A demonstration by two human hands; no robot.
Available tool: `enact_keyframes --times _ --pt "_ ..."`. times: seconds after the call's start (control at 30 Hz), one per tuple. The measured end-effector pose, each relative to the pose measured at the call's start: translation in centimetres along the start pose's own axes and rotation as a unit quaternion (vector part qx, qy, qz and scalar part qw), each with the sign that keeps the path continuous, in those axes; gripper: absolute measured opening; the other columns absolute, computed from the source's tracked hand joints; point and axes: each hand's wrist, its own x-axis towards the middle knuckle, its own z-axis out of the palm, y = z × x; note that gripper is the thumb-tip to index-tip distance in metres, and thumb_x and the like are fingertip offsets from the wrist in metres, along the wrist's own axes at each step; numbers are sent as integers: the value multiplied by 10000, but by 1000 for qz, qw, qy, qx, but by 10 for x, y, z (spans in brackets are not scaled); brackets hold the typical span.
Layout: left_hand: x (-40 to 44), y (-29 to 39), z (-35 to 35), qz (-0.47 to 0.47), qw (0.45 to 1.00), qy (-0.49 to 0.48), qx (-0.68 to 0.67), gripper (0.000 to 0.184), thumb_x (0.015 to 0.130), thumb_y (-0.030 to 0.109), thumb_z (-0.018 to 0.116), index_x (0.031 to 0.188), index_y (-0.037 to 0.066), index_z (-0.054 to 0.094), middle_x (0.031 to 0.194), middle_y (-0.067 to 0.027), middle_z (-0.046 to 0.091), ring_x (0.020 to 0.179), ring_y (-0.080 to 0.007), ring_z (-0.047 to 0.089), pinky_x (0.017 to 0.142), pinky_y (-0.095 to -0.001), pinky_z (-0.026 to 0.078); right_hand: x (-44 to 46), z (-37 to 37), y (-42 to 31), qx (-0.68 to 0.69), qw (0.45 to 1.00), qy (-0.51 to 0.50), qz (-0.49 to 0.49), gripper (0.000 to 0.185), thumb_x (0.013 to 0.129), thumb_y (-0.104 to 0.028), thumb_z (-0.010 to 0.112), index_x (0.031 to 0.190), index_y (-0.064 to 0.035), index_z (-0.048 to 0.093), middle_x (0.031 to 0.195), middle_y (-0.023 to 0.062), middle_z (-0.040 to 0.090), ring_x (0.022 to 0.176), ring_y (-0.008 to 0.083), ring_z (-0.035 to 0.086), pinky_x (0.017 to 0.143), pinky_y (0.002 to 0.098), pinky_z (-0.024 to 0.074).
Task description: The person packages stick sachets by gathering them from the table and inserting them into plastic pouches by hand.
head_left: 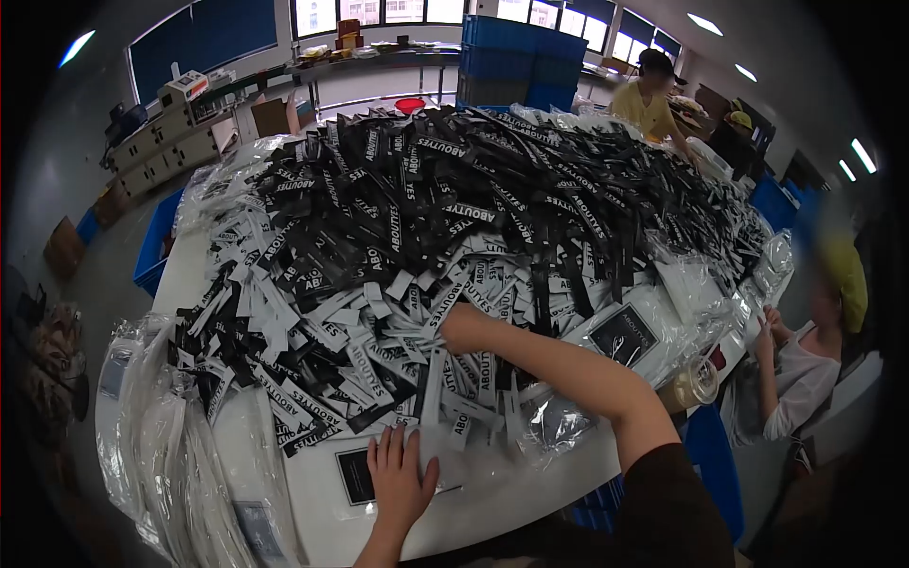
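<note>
Right hand (467, 330) | printed strips (365, 371) — beneath and around it | grip unclear

Packing workshop, by the looks: lg. worktable (521, 492) heaped w/ printed ABOUTYES strips (407, 213) & clear plastic bags (180, 454), co-workers (644, 109) at far & rt. sides. Stacked blue plastic crates (497, 62), ceiling tube lights (861, 156) & long bench (383, 59) by windows (407, 11) fit too.

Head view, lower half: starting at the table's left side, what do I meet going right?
Plastic bags → left hand → right hand → black ABOUTYES square → blue bin → light-topped co-worker.
</note>
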Motion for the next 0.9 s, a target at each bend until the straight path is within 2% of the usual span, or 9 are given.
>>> enact_keyframes --times 0.13,0.23,0.27,0.4,0.47,0.5,0.6,0.73,0.9 --pt "-8 3 0 3 1000 -9 -6 486 751 237 632 1166 19 501 1260 -184 462 1203 -363 388 1038 -517 214 -21 -34 -15 61 998 8 -10 410 706 -274 672 1049 -67 587 977 146 618 906 317 597 768 392 492" --pt "-9 4 -2 9 1000 -6 -10 480 759 243 627 1164 15 507 1239 -194 470 1183 -370 399 1027 -522 224 -29 -110 -38 107 977 -156 94 442 703 -271 682 1075 -49 599 906 148 647 839 301 618 765 373 495" --pt "-8 4 -3 15 1000 -1 -12 473 768 251 621 1162 12 514 1217 -204 479 1166 -377 410 1016 -527 233 -28 -95 -15 103 994 -38 5 411 705 -254 680 1051 -42 617 859 138 659 780 284 631 733 355 498" --pt "-8 3 0 1 1000 4 -24 481 761 245 627 1167 15 511 1220 -200 479 1165 -376 410 1018 -524 231 -15 -160 -6 121 958 210 152 375 719 -255 680 1006 -21 622 878 112 658 776 260 633 701 348 491" --pt "-9 3 0 3 1000 1 -19 510 749 263 648 1180 31 508 1235 -195 469 1167 -372 409 1017 -527 228 7 -164 11 118 908 385 114 409 731 -289 681 1049 -44 600 873 122 645 819 261 623 718 349 484" --pt "-10 4 0 3 1000 1 -19 510 749 263 648 1180 31 508 1235 -195 469 1167 -372 409 1017 -527 228 20 -153 19 71 910 394 110 532 727 -315 691 1176 -87 521 1010 167 597 843 293 605 741 355 476" --pt "-6 7 -9 7 1000 -11 2 613 706 368 701 1205 71 505 1259 -182 454 1197 -366 390 1016 -535 222 38 -108 15 -156 918 334 147 656 704 -223 692 1274 -106 389 1241 228 386 897 370 562 756 398 481" --pt "-8 12 -21 42 997 -63 -8 770 591 555 743 1197 127 536 1295 -159 428 1257 -355 339 1014 -543 215 36 -80 -3 11 947 312 73 551 650 17 604 1168 -90 449 1093 191 430 862 363 565 667 428 514" --pt "-10 12 -17 49 996 -77 -8 707 630 497 742 1183 104 544 1313 -173 409 1256 -363 340 1013 -550 226 -28 -74 -45 60 981 169 67 417 706 -101 611 1112 -86 516 1013 139 501 837 327 586 663 435 496"
